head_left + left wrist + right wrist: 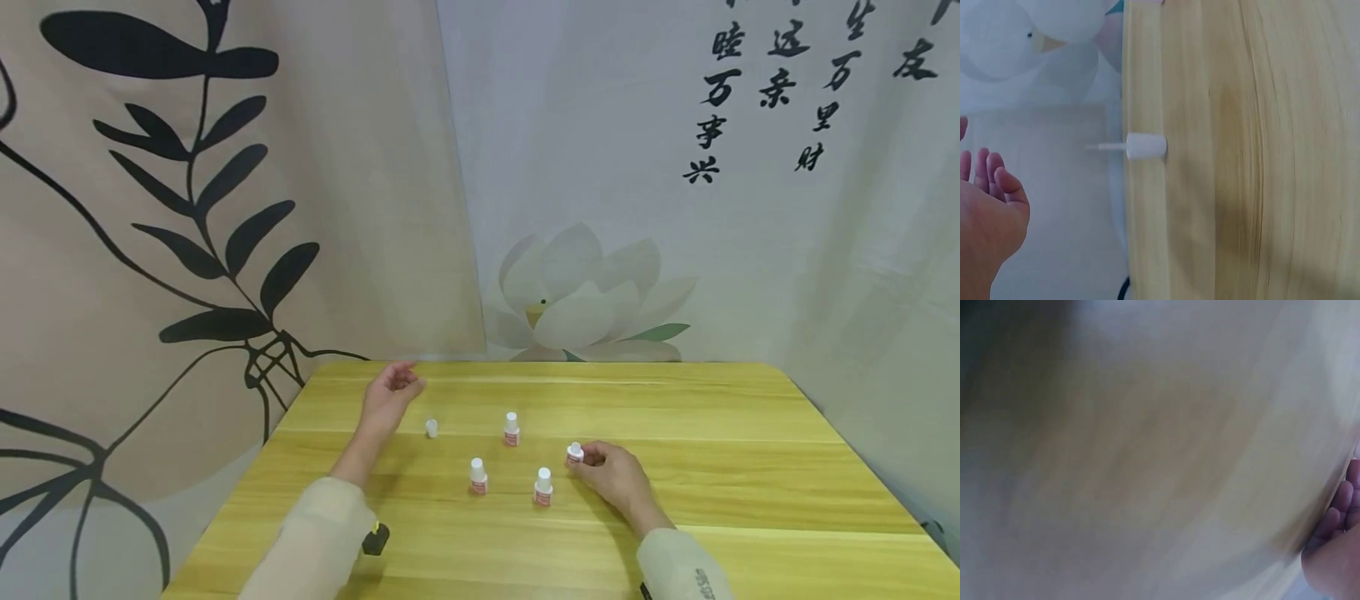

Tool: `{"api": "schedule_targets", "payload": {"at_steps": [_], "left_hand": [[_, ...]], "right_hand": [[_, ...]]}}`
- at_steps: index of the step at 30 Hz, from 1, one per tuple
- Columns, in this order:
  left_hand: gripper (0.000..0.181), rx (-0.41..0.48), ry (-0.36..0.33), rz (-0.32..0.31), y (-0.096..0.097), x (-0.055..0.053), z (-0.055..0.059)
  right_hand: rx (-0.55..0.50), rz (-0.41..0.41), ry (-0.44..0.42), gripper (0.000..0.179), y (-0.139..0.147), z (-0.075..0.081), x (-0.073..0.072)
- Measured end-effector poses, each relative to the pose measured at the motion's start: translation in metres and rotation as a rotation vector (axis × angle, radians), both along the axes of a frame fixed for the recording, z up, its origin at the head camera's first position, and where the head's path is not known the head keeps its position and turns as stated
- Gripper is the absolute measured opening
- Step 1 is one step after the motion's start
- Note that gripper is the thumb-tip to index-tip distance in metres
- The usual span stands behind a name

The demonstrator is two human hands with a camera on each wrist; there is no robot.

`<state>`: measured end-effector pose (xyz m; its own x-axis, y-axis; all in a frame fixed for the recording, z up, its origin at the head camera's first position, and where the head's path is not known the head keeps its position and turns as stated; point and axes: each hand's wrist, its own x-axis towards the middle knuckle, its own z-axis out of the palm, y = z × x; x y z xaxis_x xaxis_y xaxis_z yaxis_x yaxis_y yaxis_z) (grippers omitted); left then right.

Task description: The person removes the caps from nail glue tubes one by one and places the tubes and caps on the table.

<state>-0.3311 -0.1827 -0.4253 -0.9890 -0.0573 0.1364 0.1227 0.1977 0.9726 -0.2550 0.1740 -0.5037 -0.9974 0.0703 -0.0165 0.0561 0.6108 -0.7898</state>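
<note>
Clock centred on the bottle group. My left hand (386, 402), ten o'clock: raised, fingers loosely bent, holding nothing, apart from everything. White cap (431, 428), between nine and ten: upright on the table, thin stem up in the left wrist view. Eight o'clock: near-left bottle (478, 477), upright. Twelve: far bottle (512, 429), upright. Between four and five: near-right bottle (543, 487), upright. Three: held bottle (575, 452), pinched between thumb and fingers of my right hand (617, 481).

Held bottle partly covered by my fingers; can't tell whether its base touches the table. Label print too small to read. Right wrist view mostly blur, my fingers cut off at four o'clock. Both sleeves run out at the bottom; dark object (377, 539) at my left cuff, unclear.

Table (750, 467): yellowish wood grain. Behind, cloth backdrop (382, 208): dark leaves (258, 233) at ten, pale lotus (592, 292) at twelve, black writing (717, 87) at one, cropped at the top.
</note>
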Motion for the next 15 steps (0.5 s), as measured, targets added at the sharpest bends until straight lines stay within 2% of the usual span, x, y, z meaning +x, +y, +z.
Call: {"api": "schedule_targets", "payload": {"at_steps": [6,15], "left_hand": [[0.04,-0.024,-0.009,-0.096,0.017,0.001,-0.005],[0.041,-0.061,-0.029,-0.174,0.034,0.002,-0.019]], "right_hand": [[-0.036,0.0,-0.038,0.051,0.002,0.002,-0.002],[-0.068,-0.001,-0.036,0.068,0.008,0.011,-0.003]]}}
